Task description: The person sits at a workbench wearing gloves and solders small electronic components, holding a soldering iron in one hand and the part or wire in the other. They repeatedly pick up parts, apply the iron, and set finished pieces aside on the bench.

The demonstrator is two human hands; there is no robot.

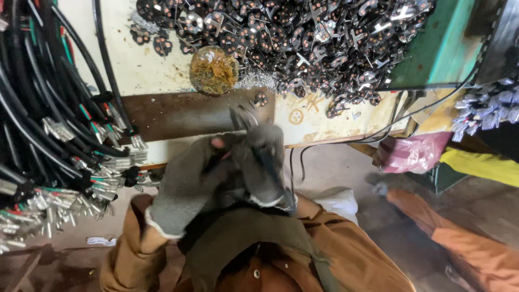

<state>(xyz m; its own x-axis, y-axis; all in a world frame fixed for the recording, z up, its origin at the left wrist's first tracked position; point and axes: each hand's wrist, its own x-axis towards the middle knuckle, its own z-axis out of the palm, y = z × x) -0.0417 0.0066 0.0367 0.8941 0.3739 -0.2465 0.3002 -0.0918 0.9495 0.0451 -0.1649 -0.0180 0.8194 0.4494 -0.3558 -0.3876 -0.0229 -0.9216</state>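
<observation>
Both my hands wear grey knit gloves and meet close together just below the workbench edge. My left hand (186, 181) has a bare fingertip showing through a hole in the glove. My right hand (263, 162) pinches a small metal part (242, 117) at its fingertips, and a black cable (292, 162) runs down beside it. The frame is blurred, so the exact grip of the left hand is unclear. A big heap of small dark round plug parts with metal prongs (303, 38) lies on the cream workbench (146, 65) above my hands.
Bundles of black cables with metal terminals (59, 146) hang at the left. A round container of amber paste (213, 70) sits on the bench. A green box (443, 48) stands at the right, a pink bag (413, 151) below it. My brown jacket (324, 243) fills the bottom.
</observation>
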